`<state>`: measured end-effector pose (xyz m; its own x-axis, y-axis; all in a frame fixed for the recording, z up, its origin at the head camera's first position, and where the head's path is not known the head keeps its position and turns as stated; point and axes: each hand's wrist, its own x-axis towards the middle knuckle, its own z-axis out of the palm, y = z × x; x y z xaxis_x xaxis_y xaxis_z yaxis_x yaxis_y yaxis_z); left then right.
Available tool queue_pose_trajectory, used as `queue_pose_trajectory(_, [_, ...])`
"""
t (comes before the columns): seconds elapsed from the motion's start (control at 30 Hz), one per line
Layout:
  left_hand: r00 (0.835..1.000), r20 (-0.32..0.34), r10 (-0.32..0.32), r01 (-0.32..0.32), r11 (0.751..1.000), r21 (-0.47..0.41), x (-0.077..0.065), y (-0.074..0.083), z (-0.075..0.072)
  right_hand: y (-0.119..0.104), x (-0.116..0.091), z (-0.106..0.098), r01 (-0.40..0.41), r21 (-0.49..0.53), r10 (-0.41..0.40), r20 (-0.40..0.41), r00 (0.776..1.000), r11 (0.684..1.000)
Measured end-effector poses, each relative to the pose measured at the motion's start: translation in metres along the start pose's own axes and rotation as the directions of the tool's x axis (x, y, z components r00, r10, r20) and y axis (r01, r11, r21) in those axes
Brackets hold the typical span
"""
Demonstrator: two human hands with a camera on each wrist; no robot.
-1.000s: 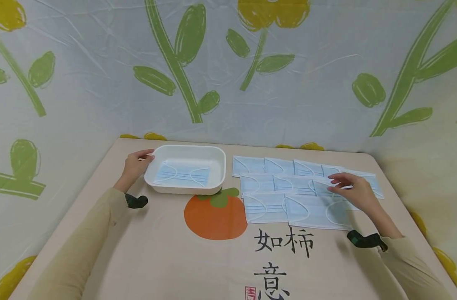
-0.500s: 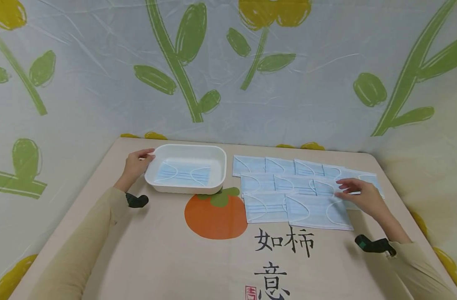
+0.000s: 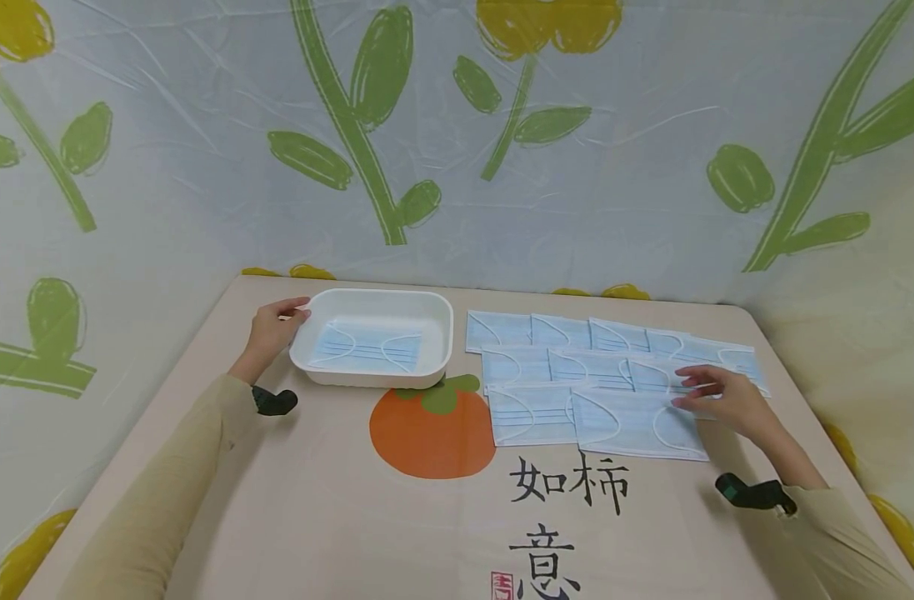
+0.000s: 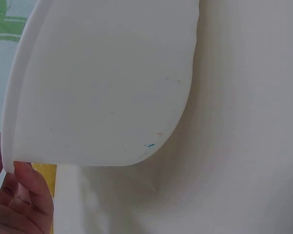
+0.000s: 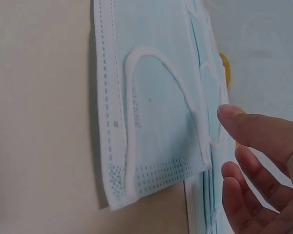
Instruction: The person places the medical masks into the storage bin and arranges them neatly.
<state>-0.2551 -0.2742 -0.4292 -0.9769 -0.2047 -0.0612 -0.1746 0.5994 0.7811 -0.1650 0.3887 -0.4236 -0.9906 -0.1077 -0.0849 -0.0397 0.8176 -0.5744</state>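
My left hand (image 3: 272, 329) pinches the left rim of a white plastic tray (image 3: 367, 380); the left wrist view has the rim between thumb and fingers. One light blue face mask (image 3: 367, 348) lies inside the tray, its white ear loops spread over it. To the right, several more blue masks are laid out flat in overlapping rows. My right hand (image 3: 726, 404) is over the right end of these rows, fingers loosely bent and parted, holding nothing. Closest to it is the front-row mask (image 3: 636, 425), whose ear loop and corner show large in the right wrist view.
The beige tabletop (image 3: 314, 500) carries a printed orange persimmon (image 3: 430, 433) and black characters. A pale curtain (image 3: 576, 208) with green stems and yellow flowers stands behind the table. Dark straps (image 3: 752, 492) sit near each wrist.
My right hand has moved to the right and slightly toward me over the masks, remaining free of any mask. The left hand and the tray have stayed in place.
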Motion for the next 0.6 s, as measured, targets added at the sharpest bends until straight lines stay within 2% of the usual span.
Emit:
queue_pose_trajectory(0.23, [1.000,0.013,-0.007,0.007,1.000,-0.001,-0.0009,0.0009,0.0000,0.0046,-0.0023,0.0017,-0.051,-0.014,0.051,0.042,0.998,0.999])
queue_pose_trajectory(0.6, [1.000,0.009,0.005,-0.005,1.000,0.006,-0.0014,0.0024,-0.0008,0.0075,-0.0038,0.0060,-0.070,-0.008,0.070,0.053,0.996,0.998])
